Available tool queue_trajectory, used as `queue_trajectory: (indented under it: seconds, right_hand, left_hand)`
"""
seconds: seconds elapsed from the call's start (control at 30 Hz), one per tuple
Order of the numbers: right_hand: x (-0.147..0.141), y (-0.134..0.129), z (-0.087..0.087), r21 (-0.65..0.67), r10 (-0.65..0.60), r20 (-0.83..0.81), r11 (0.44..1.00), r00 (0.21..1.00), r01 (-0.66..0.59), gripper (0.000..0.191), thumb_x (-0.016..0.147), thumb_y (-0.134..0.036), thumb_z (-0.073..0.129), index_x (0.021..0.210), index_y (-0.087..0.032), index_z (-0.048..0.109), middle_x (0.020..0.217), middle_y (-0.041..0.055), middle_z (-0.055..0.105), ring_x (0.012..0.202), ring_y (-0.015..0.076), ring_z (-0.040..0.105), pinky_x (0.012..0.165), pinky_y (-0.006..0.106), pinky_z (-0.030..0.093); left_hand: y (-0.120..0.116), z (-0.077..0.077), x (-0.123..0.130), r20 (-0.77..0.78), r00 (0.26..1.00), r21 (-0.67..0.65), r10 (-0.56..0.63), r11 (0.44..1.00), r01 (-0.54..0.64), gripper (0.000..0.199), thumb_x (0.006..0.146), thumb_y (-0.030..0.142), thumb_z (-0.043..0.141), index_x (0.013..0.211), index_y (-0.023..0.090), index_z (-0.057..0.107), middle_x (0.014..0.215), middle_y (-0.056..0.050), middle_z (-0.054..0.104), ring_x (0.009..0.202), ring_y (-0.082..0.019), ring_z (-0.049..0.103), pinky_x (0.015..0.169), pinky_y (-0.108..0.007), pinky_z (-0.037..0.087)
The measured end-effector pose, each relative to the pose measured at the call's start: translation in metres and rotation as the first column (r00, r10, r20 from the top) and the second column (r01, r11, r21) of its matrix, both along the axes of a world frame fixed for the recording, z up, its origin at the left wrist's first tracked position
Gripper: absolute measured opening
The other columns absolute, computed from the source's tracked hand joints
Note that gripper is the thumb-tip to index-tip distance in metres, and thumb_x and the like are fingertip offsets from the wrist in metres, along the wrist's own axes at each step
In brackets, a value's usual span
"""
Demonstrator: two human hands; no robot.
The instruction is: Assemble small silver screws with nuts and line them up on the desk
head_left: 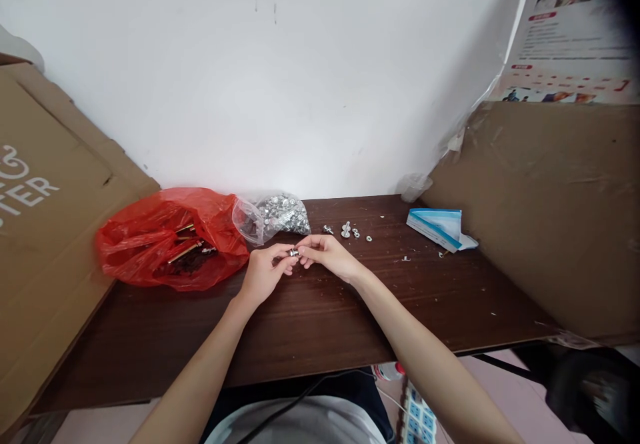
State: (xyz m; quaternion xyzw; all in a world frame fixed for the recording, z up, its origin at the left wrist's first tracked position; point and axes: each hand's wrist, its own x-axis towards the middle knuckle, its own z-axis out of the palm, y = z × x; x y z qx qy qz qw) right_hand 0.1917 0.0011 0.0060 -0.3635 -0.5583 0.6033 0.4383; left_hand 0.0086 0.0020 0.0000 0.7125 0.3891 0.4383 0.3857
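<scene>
Between my fingertips, above the dark wooden table [320, 317], is a small shiny metal fitting [293, 253]; its exact kind is too small to make out. My left hand [263, 272] pinches it from the left, thumb and forefinger closed. From the right, my right hand [327, 255] has its thumb and fingers closed on the other end. Just beyond the hands lie several loose silver metal pieces [346, 230], some of them washer-like. Behind my left hand sits a clear plastic bag [287, 214] full of small silver metal parts.
An open red plastic bag [145, 231] with brass-coloured rods [185, 253] is at the left. A blue and white packet [435, 225] and a clear plastic cup [414, 187] stand at the right. Cardboard walls [540, 217] flank the table, with a white wall [300, 97] behind.
</scene>
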Motion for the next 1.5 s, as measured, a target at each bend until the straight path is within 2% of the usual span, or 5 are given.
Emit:
queue_trajectory:
  seconds: [0.17,0.33,0.97,1.13,1.5]
  right_hand:
    - [-0.0026,0.0005,-0.002,0.04,-0.064,-0.049,0.997,0.997,0.066,0.031,0.073,-0.04,0.073,0.091,-0.017,0.063,0.087,0.0027,0.065,0.075,0.0119,0.062,0.072,0.028,0.052]
    - [-0.0032,0.0013,-0.004,0.014,0.006,0.012,1.0,1.0,-0.007,0.033,0.072,-0.043,0.073,0.085,-0.014,0.065,0.071,0.0021,0.066,0.062,0.0111,0.06,0.064,0.028,0.052]
    - [-0.0019,0.0006,-0.0005,-0.007,-0.064,0.015,0.998,0.998,0.064,0.034,0.073,-0.046,0.07,0.083,-0.013,0.068,0.068,0.0036,0.067,0.058,0.0113,0.059,0.059,0.028,0.05]
    - [-0.0042,-0.0005,-0.0002,0.028,-0.098,-0.09,0.994,0.991,0.101,0.034,0.065,-0.034,0.079,0.092,-0.018,0.066,0.087,0.0026,0.067,0.075,0.0125,0.063,0.071,0.029,0.053]
    - [-0.0061,-0.0009,-0.0015,-0.022,-0.091,-0.084,0.996,0.992,0.089,0.034,0.069,-0.042,0.075,0.088,-0.016,0.067,0.078,0.0026,0.066,0.066,0.0113,0.061,0.064,0.027,0.051]
  left_hand:
    - [-0.0008,0.001,-0.0003,-0.007,1.0,0.015,0.018,1.0,-0.018,0.023,0.078,0.023,0.064,0.098,0.012,0.068,0.075,-0.005,0.074,0.054,-0.016,0.069,0.055,-0.026,0.06]
    - [-0.0014,0.0023,-0.0001,-0.016,0.999,0.029,0.027,0.999,-0.027,0.023,0.078,0.024,0.065,0.096,0.012,0.069,0.073,-0.005,0.073,0.053,-0.016,0.068,0.054,-0.025,0.059]
    - [-0.0009,0.0012,0.0006,-0.008,1.0,0.028,0.03,0.999,-0.03,0.024,0.078,0.026,0.064,0.098,0.012,0.067,0.075,-0.006,0.074,0.055,-0.017,0.069,0.056,-0.028,0.06]
    - [-0.0016,0.0015,0.0008,0.0,0.999,0.024,0.037,0.999,-0.037,0.023,0.078,0.025,0.065,0.097,0.012,0.067,0.073,-0.005,0.073,0.055,-0.017,0.069,0.055,-0.027,0.06]
    - [-0.0008,0.0001,0.0003,-0.002,1.0,0.034,0.027,0.999,-0.027,0.023,0.079,0.027,0.065,0.098,0.014,0.067,0.074,-0.005,0.073,0.055,-0.017,0.069,0.055,-0.027,0.06]
